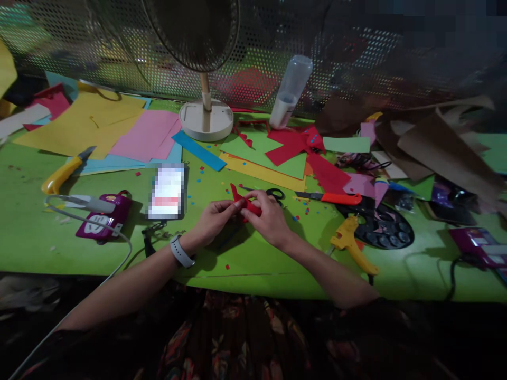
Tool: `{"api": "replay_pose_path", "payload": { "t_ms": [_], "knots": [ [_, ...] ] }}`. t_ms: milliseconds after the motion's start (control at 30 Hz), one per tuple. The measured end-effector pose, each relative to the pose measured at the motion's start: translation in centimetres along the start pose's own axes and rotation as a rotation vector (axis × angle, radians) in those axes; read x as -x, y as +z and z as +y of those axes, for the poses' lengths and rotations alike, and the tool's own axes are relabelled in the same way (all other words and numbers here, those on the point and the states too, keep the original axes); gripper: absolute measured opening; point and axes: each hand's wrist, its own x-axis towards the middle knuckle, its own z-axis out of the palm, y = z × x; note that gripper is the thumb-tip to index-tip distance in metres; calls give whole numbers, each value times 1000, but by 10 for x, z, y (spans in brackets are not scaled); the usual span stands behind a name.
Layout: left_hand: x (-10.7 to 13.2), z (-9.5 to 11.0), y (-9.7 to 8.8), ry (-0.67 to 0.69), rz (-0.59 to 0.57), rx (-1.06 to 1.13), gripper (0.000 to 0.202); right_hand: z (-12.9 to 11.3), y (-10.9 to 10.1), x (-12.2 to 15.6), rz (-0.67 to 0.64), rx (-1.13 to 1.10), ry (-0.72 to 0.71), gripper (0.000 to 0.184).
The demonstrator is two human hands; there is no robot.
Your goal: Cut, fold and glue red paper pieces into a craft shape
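Both hands meet over the green table, pinching a folded piece of red paper [236, 194]. My left hand [214, 219], with a pale watch band [181, 252] on the wrist, grips its left side between thumb and fingers. On the right part of the paper, my right hand [268, 215] has closed its thumb and fingers. Part of the paper is hidden by the fingers. Just behind my right hand lie scissors [276, 194] with black handles. Small red and blue paper bits are scattered around the hands.
A phone [167, 191] and a purple box with a cable [105, 217] lie left. A fan [206, 121] and a tilted bottle [291, 92] stand behind. An orange cutter [328, 198], yellow glue gun [352, 243] and black palette [386, 224] are right. Yellow-handled cutter [63, 174] lies far left.
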Motion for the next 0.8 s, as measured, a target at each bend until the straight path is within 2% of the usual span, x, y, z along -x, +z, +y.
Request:
{"api": "replay_pose_path", "payload": {
  "t_ms": [600, 700, 800],
  "knots": [
    [1, 2, 0, 47, -9, -33, 25, -1, 1, 0, 1, -21, 11, 23],
    [0, 4, -1, 146, 84, -35, 25, 1, -4, -2, 139, -42, -26, 32],
    [-2, 6, -3, 244, 216, 45, 25, 5, -8, -7, 367, -250, 28, 56]
  ]
}}
